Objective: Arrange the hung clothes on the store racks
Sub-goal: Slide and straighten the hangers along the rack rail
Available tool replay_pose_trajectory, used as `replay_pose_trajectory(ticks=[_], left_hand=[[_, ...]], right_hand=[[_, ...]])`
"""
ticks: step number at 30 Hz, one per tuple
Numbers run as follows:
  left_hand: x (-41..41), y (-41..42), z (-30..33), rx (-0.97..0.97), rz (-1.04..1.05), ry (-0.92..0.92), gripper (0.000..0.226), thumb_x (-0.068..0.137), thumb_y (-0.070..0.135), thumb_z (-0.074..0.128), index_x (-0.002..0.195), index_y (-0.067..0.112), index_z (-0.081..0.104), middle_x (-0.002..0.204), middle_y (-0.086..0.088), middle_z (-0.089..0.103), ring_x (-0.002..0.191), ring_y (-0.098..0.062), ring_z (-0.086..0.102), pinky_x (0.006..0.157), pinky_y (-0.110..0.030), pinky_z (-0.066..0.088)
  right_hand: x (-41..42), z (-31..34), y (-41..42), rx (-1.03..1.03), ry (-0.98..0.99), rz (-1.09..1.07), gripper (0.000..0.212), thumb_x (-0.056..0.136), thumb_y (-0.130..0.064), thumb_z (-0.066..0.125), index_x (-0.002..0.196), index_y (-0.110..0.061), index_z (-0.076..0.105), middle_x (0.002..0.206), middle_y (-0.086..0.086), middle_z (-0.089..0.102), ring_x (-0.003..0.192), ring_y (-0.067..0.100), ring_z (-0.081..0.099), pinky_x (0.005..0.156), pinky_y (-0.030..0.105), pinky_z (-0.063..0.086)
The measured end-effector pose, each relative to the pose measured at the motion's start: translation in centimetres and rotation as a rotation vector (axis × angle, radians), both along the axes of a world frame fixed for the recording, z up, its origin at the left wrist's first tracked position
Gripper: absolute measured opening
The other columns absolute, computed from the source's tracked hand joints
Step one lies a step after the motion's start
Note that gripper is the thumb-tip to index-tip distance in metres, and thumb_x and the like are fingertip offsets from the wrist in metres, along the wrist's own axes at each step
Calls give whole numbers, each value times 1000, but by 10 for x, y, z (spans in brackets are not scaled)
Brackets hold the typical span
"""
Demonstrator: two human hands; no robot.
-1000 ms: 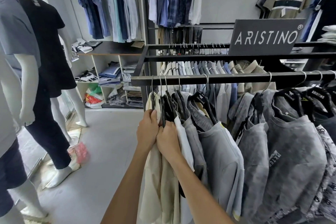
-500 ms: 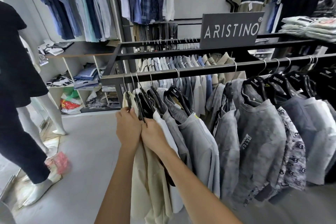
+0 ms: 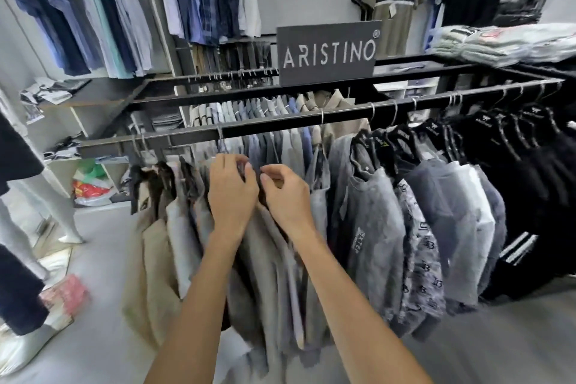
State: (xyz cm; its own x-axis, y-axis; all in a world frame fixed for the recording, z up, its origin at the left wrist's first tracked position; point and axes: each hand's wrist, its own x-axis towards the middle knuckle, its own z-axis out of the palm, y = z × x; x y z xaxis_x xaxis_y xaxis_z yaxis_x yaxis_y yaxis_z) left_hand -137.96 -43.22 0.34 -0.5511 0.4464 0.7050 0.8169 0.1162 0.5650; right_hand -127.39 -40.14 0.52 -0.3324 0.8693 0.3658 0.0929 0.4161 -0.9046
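Both hands work at the front rail among crowded grey shirts. The left hand curls its fingers round a hanger neck; what the right hand pinches is too blurred to tell. An ARISTINO sign stands behind, folded shirts stacked at its right. Two mannequins stand on the grey floor.

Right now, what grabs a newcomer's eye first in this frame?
The two hands, left hand and right hand, meet at center over the grey shirts on the front rail. Behind them, the dark ARISTINO sign stands on the rack top. A block of black garments fills the rail's right end.
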Motion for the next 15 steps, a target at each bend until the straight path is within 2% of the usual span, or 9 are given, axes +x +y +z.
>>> replay_pose_trajectory(ticks=[2,5,8,10,13,15], left_hand=[[41,27,-1,-33,-80,-11,11,92,15,54,97,8,60,101,-8,58,104,-28,54,90,-31,39],[100,65,-1,-102,-187,-20,9,94,17,54,97,10,59,100,-5,58,102,-25,55,86,-38,45],[154,99,0,-129,-305,-50,9,95,18,54,99,13,61,101,-1,59,99,-20,57,80,-29,43],[187,119,-3,-147,-345,-57,7,95,19,54,99,16,59,100,1,60,93,-16,57,75,-23,38],[227,145,-12,-191,-380,-31,6,96,21,54,101,18,57,100,4,57,91,-11,54,73,-26,41],[250,164,-19,-197,-419,15,11,95,20,56,105,17,59,104,4,57,95,-11,55,78,-25,43]], right_hand=[[39,-4,27,-10,-35,-43,23,95,-21,62,115,-14,71,108,0,72,100,9,64,93,23,49],[94,-10,67,3,-75,-151,24,94,-25,62,114,-16,71,111,2,68,106,17,62,98,35,49],[145,-14,101,92,-98,-307,21,92,-20,64,111,-12,70,117,7,62,116,27,54,102,35,41],[179,-19,123,138,-185,-401,26,94,-18,62,118,-9,67,132,12,54,128,30,43,107,34,33],[223,-30,151,65,-399,-491,47,97,-24,57,141,-11,49,158,15,28,148,30,18,121,43,17],[247,-40,163,-14,-519,-479,61,100,-29,54,152,-11,30,163,17,14,152,32,4,122,53,7]])
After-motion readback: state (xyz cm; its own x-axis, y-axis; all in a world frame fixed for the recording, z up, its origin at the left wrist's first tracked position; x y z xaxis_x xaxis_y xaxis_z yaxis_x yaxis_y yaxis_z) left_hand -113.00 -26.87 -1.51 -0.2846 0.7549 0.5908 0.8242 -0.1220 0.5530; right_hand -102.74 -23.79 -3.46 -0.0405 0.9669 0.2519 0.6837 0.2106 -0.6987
